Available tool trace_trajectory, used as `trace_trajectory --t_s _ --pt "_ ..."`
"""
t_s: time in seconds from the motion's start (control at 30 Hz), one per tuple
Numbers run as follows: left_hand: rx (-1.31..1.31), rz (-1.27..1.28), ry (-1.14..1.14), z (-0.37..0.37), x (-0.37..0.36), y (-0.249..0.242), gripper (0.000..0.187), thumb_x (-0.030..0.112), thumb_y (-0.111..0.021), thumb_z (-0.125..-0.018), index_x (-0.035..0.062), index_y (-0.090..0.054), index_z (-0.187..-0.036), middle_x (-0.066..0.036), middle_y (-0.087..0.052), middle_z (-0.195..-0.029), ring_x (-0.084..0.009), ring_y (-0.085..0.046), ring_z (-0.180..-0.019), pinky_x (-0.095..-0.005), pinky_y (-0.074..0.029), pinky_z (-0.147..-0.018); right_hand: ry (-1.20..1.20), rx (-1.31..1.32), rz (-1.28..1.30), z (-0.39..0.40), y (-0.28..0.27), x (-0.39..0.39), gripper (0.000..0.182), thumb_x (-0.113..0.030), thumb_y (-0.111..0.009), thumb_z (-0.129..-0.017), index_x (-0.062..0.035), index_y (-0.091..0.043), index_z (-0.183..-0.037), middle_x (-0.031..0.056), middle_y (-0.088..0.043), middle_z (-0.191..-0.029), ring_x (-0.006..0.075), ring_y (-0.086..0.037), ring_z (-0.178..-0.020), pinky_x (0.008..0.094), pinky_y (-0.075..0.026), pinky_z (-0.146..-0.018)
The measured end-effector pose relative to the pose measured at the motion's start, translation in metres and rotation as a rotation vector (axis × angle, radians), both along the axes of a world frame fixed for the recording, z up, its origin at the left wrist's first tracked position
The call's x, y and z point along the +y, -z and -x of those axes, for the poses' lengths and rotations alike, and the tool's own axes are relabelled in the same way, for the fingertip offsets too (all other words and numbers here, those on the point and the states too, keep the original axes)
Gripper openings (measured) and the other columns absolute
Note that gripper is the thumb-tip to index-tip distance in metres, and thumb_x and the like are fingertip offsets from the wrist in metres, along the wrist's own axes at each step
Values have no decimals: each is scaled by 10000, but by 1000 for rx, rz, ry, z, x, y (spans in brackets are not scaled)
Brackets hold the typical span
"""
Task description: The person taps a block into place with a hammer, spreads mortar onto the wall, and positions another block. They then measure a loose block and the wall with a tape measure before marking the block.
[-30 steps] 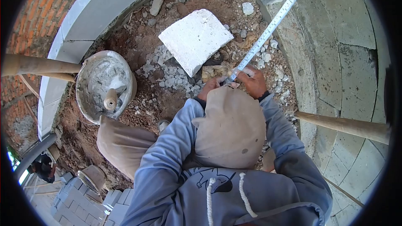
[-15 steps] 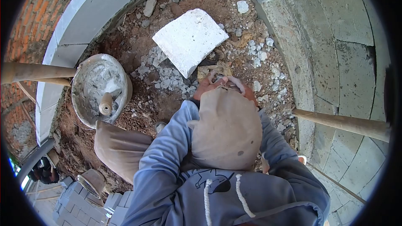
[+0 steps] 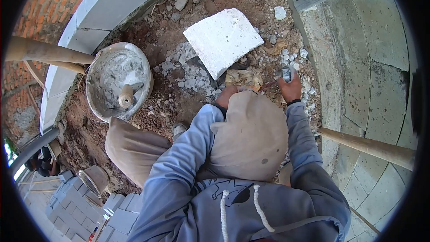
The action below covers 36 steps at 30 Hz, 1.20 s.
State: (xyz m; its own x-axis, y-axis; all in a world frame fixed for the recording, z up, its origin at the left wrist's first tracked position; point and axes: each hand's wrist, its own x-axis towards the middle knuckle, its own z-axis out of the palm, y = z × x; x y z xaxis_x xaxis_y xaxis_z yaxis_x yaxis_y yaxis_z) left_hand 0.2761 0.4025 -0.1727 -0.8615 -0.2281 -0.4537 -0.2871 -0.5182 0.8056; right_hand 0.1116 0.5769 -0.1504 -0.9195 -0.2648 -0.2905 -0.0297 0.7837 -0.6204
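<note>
My right hand [image 3: 291, 88] is closed round a small metallic object [image 3: 285, 73], with a thin reddish line running from it toward the left. Near my knee, my left hand [image 3: 227, 96] sits low beside a yellowish crumpled piece [image 3: 244, 79]; its fingers are partly hidden behind the knee. In front of both hands a white block [image 3: 224, 40] lies tilted on the soil and rubble. To the left is a bucket [image 3: 145, 78] of grey mortar, with a wooden-handled tool [image 3: 126, 96] standing in it.
A curved pale block wall [image 3: 96, 13] runs along the left, and a concrete ledge [image 3: 333, 62] along the right. Wooden poles [image 3: 367, 145] reach in from both sides. A second bucket [image 3: 95, 180] and grey pavers [image 3: 74, 210] are at lower left, near another person [image 3: 46, 166].
My hands have moved apart. The right one has shifted right and now shows the metallic object. The view has shifted, so the block and bucket appear farther right.
</note>
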Motion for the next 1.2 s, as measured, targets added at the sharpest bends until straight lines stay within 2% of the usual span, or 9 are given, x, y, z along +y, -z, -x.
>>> trace_trajectory --t_s 0.07,0.1,0.23,0.47,0.77,0.93,1.0,1.03,1.2 --pt "-208 525 561 11 -26 -28 287 347 -603 -772 94 -679 -884 -143 -658 -820 -263 -639 -755 -362 -479 -681 7 111 -237 28 29 30 587 -199 -659 -672 -12 -455 -1190 234 -485 -1157 390 -477 -1047 408 -390 -913" --pt "-77 43 192 -8 -1 63 282 357 -594 -773 115 -678 -891 -166 -646 -826 -307 -628 -782 -375 -478 -693 -27 205 -351 32 26 34 619 -205 -666 -678 5 -431 -1212 245 -464 -1194 397 -448 -1095 408 -350 -964" --pt "-264 767 435 13 -32 -32 296 308 -553 -788 89 -625 -973 -212 -614 -894 -365 -595 -827 -414 -471 -711 -159 83 -653 34 7 18 679 -311 -690 -682 13 -441 -1225 268 -416 -1254 411 -375 -1169 451 -305 -992" --pt "-398 923 237 -31 -84 -145 329 312 -503 -827 68 -596 -1027 -211 -613 -868 -369 -581 -860 -447 -453 -769 -488 140 204 68 100 -61 568 -312 -670 -721 49 -509 -1129 257 -535 -1083 364 -519 -982 423 -397 -863" --pt "-265 981 -38 -79 -103 -244 394 271 -582 -785 -13 -543 -1055 -222 -578 -960 -374 -559 -911 -450 -447 -770 -797 -227 -135 130 40 -71 337 -248 -671 -735 51 -606 -877 122 -652 -806 207 -608 -661 330 -469 -603" --pt "-45 835 -337 -164 -137 -303 424 272 -593 -810 -1 -525 -1128 -199 -579 -1032 -352 -553 -966 -405 -449 -821 -827 -295 -194 153 50 -73 427 -408 -645 -728 -49 -637 -958 184 -645 -881 347 -616 -809 422 -468 -690" --pt "-201 966 -652 -209 -155 -294 415 271 -589 -824 -3 -532 -1131 -187 -588 -1035 -343 -569 -941 -373 -457 -815 -888 8 -736 177 71 -94 439 -397 -655 -716 -23 -628 -945 219 -630 -899 380 -599 -846 445 -465 -705" --pt "-408 1013 -724 -229 -158 -294 400 263 -585 -830 -5 -540 -1124 -188 -591 -1033 -330 -579 -933 -361 -459 -812 -708 -96 -528 93 -24 -137 298 -191 -667 -718 50 -617 -887 166 -653 -825 225 -634 -755 347 -481 -661" --pt "-641 771 -923 -277 -152 -341 373 245 -564 -847 -14 -555 -1116 -185 -592 -1063 -287 -593 -953 -332 -460 -816 -791 -12 -463 40 -141 -170 253 -144 -647 -708 63 -613 -850 178 -646 -791 250 -628 -713 363 -475 -643"
